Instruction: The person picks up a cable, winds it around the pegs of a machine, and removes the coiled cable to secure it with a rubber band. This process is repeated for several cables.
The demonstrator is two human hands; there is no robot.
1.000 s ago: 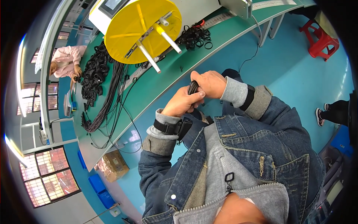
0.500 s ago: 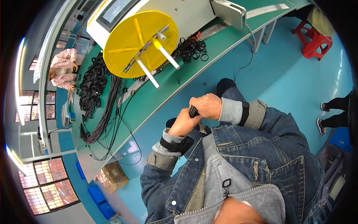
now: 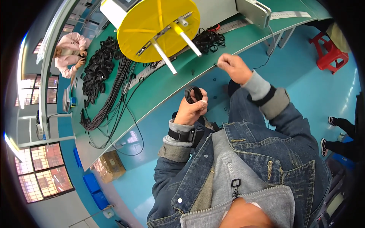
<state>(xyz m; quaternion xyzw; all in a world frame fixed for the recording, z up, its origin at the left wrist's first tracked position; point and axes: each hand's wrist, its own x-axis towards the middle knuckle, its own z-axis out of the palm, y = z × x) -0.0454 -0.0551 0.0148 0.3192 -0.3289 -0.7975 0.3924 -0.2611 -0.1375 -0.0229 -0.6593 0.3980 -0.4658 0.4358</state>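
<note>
My left hand (image 3: pixel 190 111) is closed around a small coil of black cable (image 3: pixel 187 93), held upright in front of the table's near edge. The thumb presses along the coil's near side. To the right and farther forward, my right hand (image 3: pixel 236 69) is apart from the coil with its fingers curled in a pinch. Whatever those fingertips may hold is too small to make out. Beyond both hands is the winding machine's yellow disc (image 3: pixel 133 38), with metal pegs (image 3: pixel 164 57) sticking out toward me.
On the green table (image 3: pixel 157 89) lie a long bundle of black cables (image 3: pixel 114 89), a heap of coiled cables (image 3: pixel 99 64) and black loops (image 3: pixel 209 41). A co-worker (image 3: pixel 70 53) handles something at the far left. A red stool (image 3: pixel 330 55) and a cardboard box (image 3: pixel 110 166) stand on the floor.
My hands, together at the black coil before, have come apart. The right hand has moved forward and right; the left has turned so the coil's ring shows. The view has shifted slightly.
</note>
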